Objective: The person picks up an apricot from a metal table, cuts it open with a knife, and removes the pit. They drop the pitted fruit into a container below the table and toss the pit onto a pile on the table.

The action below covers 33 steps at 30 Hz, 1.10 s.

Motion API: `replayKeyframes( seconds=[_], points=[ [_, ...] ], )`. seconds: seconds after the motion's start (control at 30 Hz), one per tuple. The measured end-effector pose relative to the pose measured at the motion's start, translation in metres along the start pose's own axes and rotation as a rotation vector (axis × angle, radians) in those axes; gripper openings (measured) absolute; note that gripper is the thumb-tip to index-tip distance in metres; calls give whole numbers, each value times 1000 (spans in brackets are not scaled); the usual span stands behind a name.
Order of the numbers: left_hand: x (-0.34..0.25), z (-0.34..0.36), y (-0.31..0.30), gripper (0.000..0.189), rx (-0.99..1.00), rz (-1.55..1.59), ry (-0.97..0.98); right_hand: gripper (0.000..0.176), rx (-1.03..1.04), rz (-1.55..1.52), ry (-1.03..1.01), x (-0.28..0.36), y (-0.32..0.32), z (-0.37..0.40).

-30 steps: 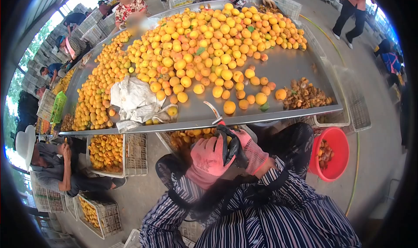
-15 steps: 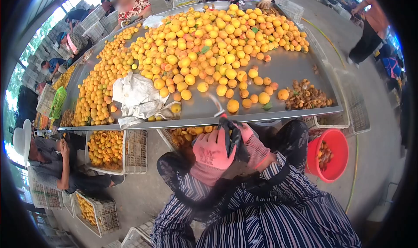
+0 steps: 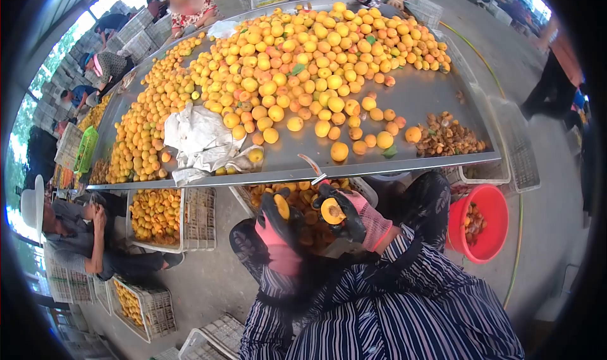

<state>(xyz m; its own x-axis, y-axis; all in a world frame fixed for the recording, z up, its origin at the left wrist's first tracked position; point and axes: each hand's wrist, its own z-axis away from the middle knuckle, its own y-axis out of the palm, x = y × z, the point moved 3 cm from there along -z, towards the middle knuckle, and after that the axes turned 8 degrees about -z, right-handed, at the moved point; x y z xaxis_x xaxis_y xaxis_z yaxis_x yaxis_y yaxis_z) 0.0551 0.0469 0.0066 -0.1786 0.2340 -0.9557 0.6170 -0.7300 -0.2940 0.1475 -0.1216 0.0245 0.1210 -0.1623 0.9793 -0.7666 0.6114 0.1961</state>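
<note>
Basin (image 3: pixel 483 224) red; shirt (image 3: pixel 404 303) dark, pale-striped; gloves (image 3: pixel 374 222) pink and black

Left hand (image 3: pixel 275 219), right hand (image 3: pixel 351 217) (both gloved), apart, fingers (image 3: pixel 268 203) curled

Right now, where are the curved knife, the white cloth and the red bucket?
Curved knife (image 3: pixel 313 164): head view, on its blade.
White cloth (image 3: pixel 197 137): head view, on its crumpled middle.
Red bucket (image 3: pixel 497 224): head view, on its inner right wall.
</note>
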Motion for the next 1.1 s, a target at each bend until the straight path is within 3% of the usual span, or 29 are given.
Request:
replayKeyframes(
  seconds=[0.03, 0.07, 0.1, 0.17, 0.2, 0.23, 0.3, 0.33, 0.37, 0.43, 0.57, 0.63, 0.7, 0.73, 0.77, 0.83, 0.93, 1.0, 1.1],
  points=[
    [24, -3, -1, 46, 44, -106, 18, 64, 69, 32, 75, -4, 1, 0],
    [73, -6, 7, 51, 51, 385, -197, 64, 107, 293, -15, 3, 5, -5],
    [68, -4, 7, 51, 38, 385, -193, 64, 120, 293, -20, -3, 8, -10],
    [40, 11, 20, 53, 217, 901, -557, 61, 122, 215, 43, -34, 7, -22],
    [-17, 26, 18, 52, 444, 987, -486, 51, 55, 340, 75, -48, 10, -28],
    [-27, 31, 19, 52, 441, 986, -484, 51, 58, 339, 73, -58, 16, -38],
    [-35, 34, 19, 50, 382, 680, -375, 41, -117, -218, 487, -90, 19, -55],
    [-11, 33, 20, 48, 365, 587, -261, 33, -35, -103, 347, -101, 17, -56],
    [-15, 34, 24, 48, 369, 589, -258, 33, -39, -100, 345, -74, 22, -54],
    [-30, 41, 34, 48, 373, 701, -326, 37, -127, 834, 163, -9, 29, -44],
    [-64, 44, 29, 46, 533, 538, -332, 47, -233, 957, 179, 26, 25, -44],
    [-69, 44, 31, 51, 497, 592, -377, 50, -236, 935, 162, 32, 21, -43],
    [-65, 42, 33, 60, 454, 643, -418, 51, -262, 864, -91, 40, 15, -40],
    [-54, 38, 35, 48, 412, 847, -469, 50, -368, 806, -365, 52, 10, -32],
    [-48, 37, 36, 39, 365, 1051, -522, 44, -452, 580, -510, 32, -6, -36],
    [-47, 34, 36, 37, 288, 1129, -592, 29, -345, -444, -261, 30, -21, -43],
    [-42, 26, 42, 36, 326, 1214, -527, 24, -158, -569, -197, 64, -16, -23],
    [-40, 22, 50, 37, 472, 1341, -575, 24, -201, -672, -228, 66, -6, -16],
    [-48, 15, 65, 44, 319, 1190, -525, 30, -222, -732, -243, 46, -3, -2]
  ],
)
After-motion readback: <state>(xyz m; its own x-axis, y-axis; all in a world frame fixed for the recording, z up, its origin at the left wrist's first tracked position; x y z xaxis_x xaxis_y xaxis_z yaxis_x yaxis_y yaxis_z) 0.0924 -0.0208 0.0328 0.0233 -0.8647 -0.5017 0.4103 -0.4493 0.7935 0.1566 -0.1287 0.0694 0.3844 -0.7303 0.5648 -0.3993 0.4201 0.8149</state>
